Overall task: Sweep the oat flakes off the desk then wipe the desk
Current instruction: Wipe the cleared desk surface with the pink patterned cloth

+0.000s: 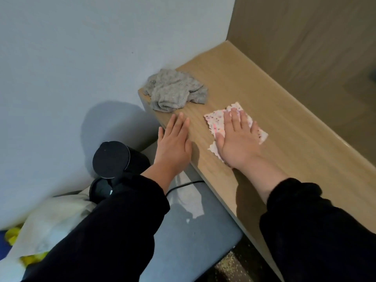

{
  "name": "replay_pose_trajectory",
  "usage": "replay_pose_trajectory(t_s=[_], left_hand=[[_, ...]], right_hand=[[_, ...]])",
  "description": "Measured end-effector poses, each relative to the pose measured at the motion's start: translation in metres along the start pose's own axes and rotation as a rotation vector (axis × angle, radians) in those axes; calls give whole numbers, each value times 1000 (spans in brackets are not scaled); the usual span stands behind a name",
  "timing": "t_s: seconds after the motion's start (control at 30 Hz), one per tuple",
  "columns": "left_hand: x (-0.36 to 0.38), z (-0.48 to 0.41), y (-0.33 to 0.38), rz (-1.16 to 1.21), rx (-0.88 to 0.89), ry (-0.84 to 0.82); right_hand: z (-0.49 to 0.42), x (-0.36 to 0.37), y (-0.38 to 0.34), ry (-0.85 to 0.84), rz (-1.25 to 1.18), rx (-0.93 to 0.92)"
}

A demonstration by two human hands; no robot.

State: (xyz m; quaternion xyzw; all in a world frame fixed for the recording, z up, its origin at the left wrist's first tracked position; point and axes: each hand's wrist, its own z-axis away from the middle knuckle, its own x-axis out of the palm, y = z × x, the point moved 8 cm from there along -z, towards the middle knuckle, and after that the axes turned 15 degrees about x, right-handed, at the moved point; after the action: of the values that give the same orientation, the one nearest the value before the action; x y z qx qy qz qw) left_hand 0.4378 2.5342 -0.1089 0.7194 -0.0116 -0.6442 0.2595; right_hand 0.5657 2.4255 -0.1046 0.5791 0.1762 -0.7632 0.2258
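1. Right, containers first. The only thing on my feed that reads as one is a black cylinder (110, 159) standing off the near edge of the desk (284, 129), close to the wall. Its round top faces me, so I cannot see whether it holds anything.
2. A second round black shape (100, 190) sits just below it, partly behind the left sleeve (114, 220). I cannot tell what it is. A black cable (184, 184) comes out from behind that forearm and runs toward the desk's front.
3. The right hand (238, 143) lies flat on a pale patterned cloth (215, 121) on the desktop, fingers straight and slightly apart, pressing down. The palm covers the cloth's middle, and only its corners and scalloped edges show.
4. The left hand (175, 143) rests across the desk's near edge. Its fingers are straight and close together on the wood, the thumb is apart and past the edge, and it holds nothing.
5. A crumpled grey cloth (175, 90) sits at the desk corner by the wall, just beyond the left fingertips. I cannot make out whether they touch it.
6. The oat flakes (230, 265) show as a pale speckle on the dark floor at the bottom, between a grey-blue pad (183, 231) and the desk's front panel. They are blurry and cut off by the frame.
7. At lower left, white fabric (50, 216) lies over something yellow (12, 235). Both are blurred and cropped, so I cannot tell what they are.
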Motion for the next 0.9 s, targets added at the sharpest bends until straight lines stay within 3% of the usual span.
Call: replay_pose_trajectory(t_s=[0.13, 0.23, 0.3, 0.33, 0.4, 0.5, 0.57, 0.63, 0.77, 0.83, 0.9], left_hand=[[-5, -3, 0, 100, -50, 34], [-5, -4, 0, 40, -100, -21], [-3, -6, 4, -56, -112, -45], [-2, -6, 5, -100, -115, -52], [-1, -7, 8, -163, -117, -60], [0, -8, 10, -193, -126, -61], [1, -9, 14, -194, -166, -77], [4, -9, 26, -194, -220, -96], [18, 2, 58, -219, -271, -130], [25, 10, 73, -242, -260, -130], [31, 16, 86, -255, -248, -142]], right_hand=[[52, 12, -25, 30, 44, -239], [113, 26, 10, 18, 80, -503], [125, 35, 54, -10, 145, -586], [116, 32, 76, -2, 159, -538], [83, 20, 106, 4, 109, -269], [56, 13, 102, -38, 24, 94], [74, 15, 68, -43, 10, 49], [110, 29, 45, -33, 55, -148], [167, 44, 83, -19, 164, -562], [153, 41, 135, -7, 203, -527], [117, 27, 187, -16, 156, -232]])
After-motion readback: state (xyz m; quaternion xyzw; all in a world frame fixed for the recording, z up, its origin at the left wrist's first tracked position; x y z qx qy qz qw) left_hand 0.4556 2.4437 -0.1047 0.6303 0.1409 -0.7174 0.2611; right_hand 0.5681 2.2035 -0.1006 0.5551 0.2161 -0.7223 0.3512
